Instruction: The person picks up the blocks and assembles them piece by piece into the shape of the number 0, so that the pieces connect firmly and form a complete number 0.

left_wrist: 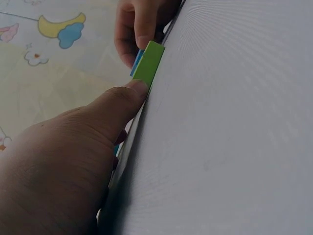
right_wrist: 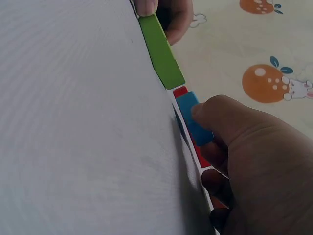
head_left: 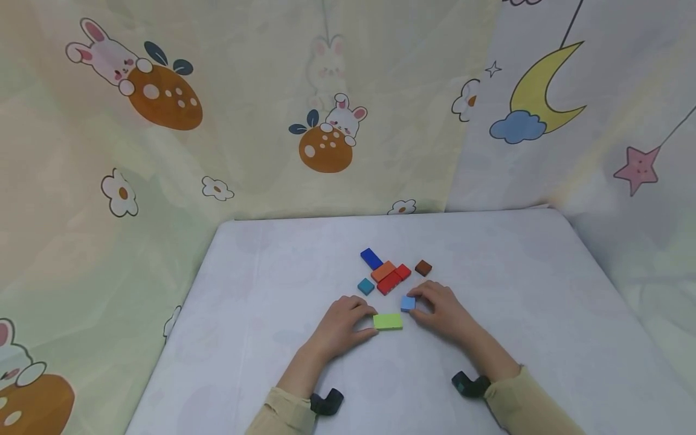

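Observation:
A lime green rectangular block (head_left: 388, 322) lies on the white tabletop, and my left hand (head_left: 345, 326) pinches its left end between thumb and fingers. My right hand (head_left: 443, 311) pinches a small light blue block (head_left: 408, 304) just behind the green block's right end. In the right wrist view the light blue block (right_wrist: 194, 117) sits under the thumb, apart from the green block (right_wrist: 164, 56). Beyond the hands lies a cluster of a dark blue block (head_left: 372, 259), an orange block (head_left: 383, 271), a long red block (head_left: 388, 283) and a smaller red block (head_left: 403, 272).
A teal cube (head_left: 366, 286) lies left of the cluster, and a brown cube (head_left: 423, 267) lies to its right. The white-covered table (head_left: 261, 278) meets a cartoon-printed cloth (head_left: 244, 121) at its back. Each wrist wears a dark curved device (head_left: 327, 403).

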The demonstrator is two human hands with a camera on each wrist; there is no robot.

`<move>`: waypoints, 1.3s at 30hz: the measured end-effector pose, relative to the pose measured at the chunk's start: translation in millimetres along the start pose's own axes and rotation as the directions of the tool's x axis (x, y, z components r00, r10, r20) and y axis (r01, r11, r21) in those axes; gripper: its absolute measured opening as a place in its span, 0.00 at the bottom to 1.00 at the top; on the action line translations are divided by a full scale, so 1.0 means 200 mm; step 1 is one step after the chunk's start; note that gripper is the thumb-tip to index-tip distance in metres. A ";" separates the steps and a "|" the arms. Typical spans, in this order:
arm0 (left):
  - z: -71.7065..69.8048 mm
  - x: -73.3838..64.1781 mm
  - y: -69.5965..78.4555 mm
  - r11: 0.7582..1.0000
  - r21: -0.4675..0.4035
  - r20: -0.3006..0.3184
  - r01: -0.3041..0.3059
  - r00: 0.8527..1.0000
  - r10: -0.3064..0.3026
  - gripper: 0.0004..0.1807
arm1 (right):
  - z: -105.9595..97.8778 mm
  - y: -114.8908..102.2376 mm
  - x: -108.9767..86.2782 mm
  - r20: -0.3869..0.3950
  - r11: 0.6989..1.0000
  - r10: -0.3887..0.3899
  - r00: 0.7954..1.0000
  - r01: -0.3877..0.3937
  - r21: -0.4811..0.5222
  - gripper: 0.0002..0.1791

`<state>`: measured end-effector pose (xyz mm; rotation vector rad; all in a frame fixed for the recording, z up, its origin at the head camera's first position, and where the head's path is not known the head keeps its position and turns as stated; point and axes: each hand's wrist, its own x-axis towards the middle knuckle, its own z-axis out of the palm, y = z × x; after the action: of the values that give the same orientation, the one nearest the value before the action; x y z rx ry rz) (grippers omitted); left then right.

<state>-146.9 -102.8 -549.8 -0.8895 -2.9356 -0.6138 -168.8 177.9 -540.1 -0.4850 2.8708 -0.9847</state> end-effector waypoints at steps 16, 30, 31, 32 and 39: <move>0.01 0.00 0.00 1.000 0.008 0.001 0.004 1.000 -0.004 0.21 | 0.02 -0.02 -0.02 0.011 0.994 -0.049 0.999 0.050 -0.102 0.20; 0.01 0.00 0.00 1.000 -0.006 0.003 0.013 1.000 -0.013 0.21 | 0.01 -0.02 -0.02 0.009 0.990 -0.063 0.998 0.063 -0.127 0.23; 0.01 0.00 0.00 1.000 -0.007 0.003 0.013 1.000 -0.013 0.21 | 0.01 -0.02 -0.02 0.011 0.989 -0.066 0.998 0.067 -0.131 0.23; 0.01 0.00 0.00 1.000 -0.009 0.004 0.014 1.000 -0.014 0.21 | 0.01 -0.02 -0.02 0.014 0.988 -0.070 0.997 0.071 -0.136 0.24; 0.00 0.00 0.00 1.000 -0.013 0.009 0.011 1.000 -0.010 0.21 | 0.01 -0.02 -0.02 0.038 0.984 -0.083 0.996 0.088 -0.157 0.24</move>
<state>-146.4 -103.4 -550.3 -0.8810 -2.9495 -0.6319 -163.5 174.8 -540.0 -0.6341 2.9360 -0.7551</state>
